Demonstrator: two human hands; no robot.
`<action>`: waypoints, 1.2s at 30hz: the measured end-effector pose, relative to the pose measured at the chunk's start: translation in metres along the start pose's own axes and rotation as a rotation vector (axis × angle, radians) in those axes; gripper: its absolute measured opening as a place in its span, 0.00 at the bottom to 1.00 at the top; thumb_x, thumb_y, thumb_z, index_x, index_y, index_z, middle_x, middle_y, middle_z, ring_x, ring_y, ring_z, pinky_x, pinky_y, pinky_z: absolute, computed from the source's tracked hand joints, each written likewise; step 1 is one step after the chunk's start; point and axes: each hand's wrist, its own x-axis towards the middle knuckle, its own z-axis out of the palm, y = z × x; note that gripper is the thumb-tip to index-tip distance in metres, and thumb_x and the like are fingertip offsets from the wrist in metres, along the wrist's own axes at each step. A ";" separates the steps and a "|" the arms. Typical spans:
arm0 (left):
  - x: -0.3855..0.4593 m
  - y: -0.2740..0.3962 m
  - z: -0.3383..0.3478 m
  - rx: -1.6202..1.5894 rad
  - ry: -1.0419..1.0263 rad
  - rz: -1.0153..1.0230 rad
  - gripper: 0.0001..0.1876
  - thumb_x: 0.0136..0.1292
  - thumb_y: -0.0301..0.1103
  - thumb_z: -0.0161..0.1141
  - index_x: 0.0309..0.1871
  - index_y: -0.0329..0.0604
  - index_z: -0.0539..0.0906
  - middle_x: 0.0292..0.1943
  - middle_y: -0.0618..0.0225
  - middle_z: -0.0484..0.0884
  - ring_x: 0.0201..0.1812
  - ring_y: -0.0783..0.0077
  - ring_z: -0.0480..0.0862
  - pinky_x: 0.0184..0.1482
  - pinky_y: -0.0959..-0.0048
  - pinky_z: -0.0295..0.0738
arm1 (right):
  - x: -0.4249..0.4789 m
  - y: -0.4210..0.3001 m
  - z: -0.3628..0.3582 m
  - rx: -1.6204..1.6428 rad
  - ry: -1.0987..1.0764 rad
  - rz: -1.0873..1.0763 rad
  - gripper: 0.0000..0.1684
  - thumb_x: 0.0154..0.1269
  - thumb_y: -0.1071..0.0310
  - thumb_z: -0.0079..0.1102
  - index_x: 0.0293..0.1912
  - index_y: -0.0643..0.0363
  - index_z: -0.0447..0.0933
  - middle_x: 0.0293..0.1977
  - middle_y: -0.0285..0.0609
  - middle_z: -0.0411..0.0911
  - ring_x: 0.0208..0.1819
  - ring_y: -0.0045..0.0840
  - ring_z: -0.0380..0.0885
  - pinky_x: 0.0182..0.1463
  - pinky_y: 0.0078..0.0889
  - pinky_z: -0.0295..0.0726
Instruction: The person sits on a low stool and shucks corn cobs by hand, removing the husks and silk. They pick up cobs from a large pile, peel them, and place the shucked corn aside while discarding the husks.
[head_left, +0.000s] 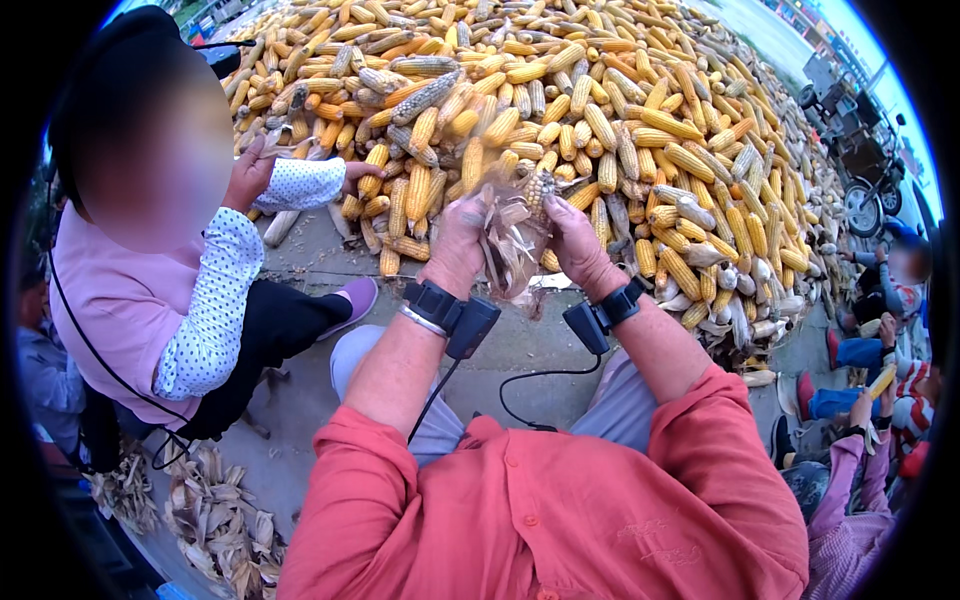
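My left hand (459, 234) grips dry, papery corn husk (513, 251) that hangs down between my hands, partly peeled back and torn. My right hand (576, 234) holds an ear of corn (537, 193), its thumb against the pale yellow kernels at the exposed upper part. The ear's lower part is hidden by the husk, and the area around it is blurred. Just beyond both hands rises a large pile of husked corn ears (592, 120), mostly yellow, some greyish.
At my left a person in a pink top (127, 292) reaches toward the pile. Loose husks (217, 517) lie on the concrete floor (300, 465) behind that person. Several people (862, 450) sit at the right, some holding corn. A motor tricycle (855, 142) stands farther off.
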 end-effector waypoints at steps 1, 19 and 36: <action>-0.006 0.005 0.017 0.044 0.091 0.006 0.15 0.62 0.35 0.55 0.47 0.35 0.74 0.35 0.65 0.80 0.34 0.73 0.81 0.36 0.76 0.77 | 0.000 -0.001 -0.001 0.004 -0.018 -0.010 0.22 0.66 0.56 0.46 0.53 0.62 0.67 0.46 0.38 0.73 0.46 0.21 0.72 0.51 0.25 0.70; -0.007 -0.019 0.034 0.075 0.119 0.190 0.10 0.59 0.20 0.52 0.44 0.32 0.76 0.38 0.64 0.79 0.36 0.74 0.79 0.39 0.78 0.76 | -0.002 0.005 0.003 0.129 0.026 -0.012 0.22 0.66 0.53 0.46 0.50 0.61 0.68 0.40 0.39 0.76 0.38 0.23 0.76 0.42 0.26 0.77; -0.024 -0.024 0.045 0.855 -0.170 0.137 0.09 0.56 0.28 0.56 0.38 0.32 0.77 0.32 0.67 0.79 0.33 0.80 0.75 0.37 0.81 0.71 | 0.036 -0.047 -0.072 0.312 0.362 -0.060 0.22 0.65 0.53 0.48 0.48 0.61 0.69 0.41 0.44 0.75 0.44 0.33 0.74 0.52 0.39 0.72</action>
